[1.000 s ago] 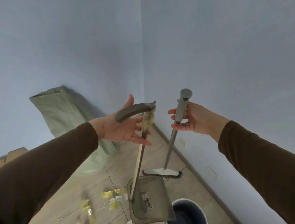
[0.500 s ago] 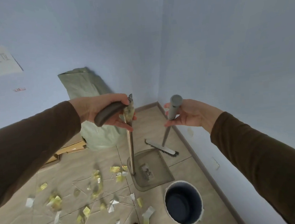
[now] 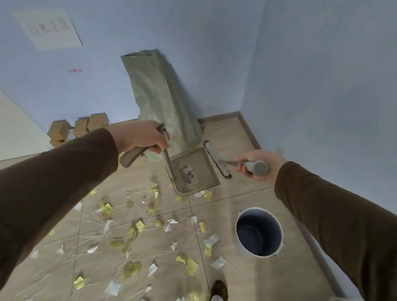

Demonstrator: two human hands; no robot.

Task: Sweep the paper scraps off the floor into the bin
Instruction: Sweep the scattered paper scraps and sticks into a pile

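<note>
By dustpan (image 3: 194, 172), broom (image 3: 217, 159) head lies lengthwise.

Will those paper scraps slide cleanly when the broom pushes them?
The scraps look thin, small and probably very light, so they may flutter or scatter. Several are curled or folded, so some could catch under the broom.

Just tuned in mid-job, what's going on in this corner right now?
A person is set to sweep. The left hand grips the handle of a long-handled dustpan, whose pan sits low by the floor near the wall. The right hand grips the broom, its head beside the pan. Yellow and white paper scraps lie scattered across the floor; none show in the pan. The open bin stands to the right.
</note>
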